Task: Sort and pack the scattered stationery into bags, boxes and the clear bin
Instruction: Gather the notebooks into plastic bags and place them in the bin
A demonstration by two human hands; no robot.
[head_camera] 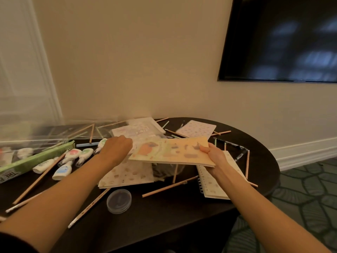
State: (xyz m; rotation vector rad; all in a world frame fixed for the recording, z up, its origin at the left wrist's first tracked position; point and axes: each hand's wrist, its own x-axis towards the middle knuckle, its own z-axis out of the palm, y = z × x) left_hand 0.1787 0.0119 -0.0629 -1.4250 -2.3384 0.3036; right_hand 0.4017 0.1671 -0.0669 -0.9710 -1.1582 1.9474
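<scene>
My right hand (pixel 212 155) pinches the right edge of a thin stack of orange-and-green illustrated notebooks (pixel 171 152), held level above the dark table (pixel 164 216). My left hand (pixel 116 148) is at the stack's left edge with its fingers curled; whether it grips the stack cannot be told. Under the stack lie patterned notebooks (pixel 127 175), a spiral notebook (pixel 213 181) and a clear bag (pixel 138 128). Wooden pencils (pixel 169 187) are scattered all over. Several correction-tape dispensers (pixel 71 157) lie at left beside a green box (pixel 36 159). The clear bin (pixel 21 143) stands at far left.
A round clear lid (pixel 119 200) sits near the table's front edge. Another patterned notebook (pixel 197 129) and dark pens (pixel 237 148) lie at the back right. A wall-mounted dark screen (pixel 280 39) hangs above. Patterned carpet (pixel 310 189) lies to the right of the table.
</scene>
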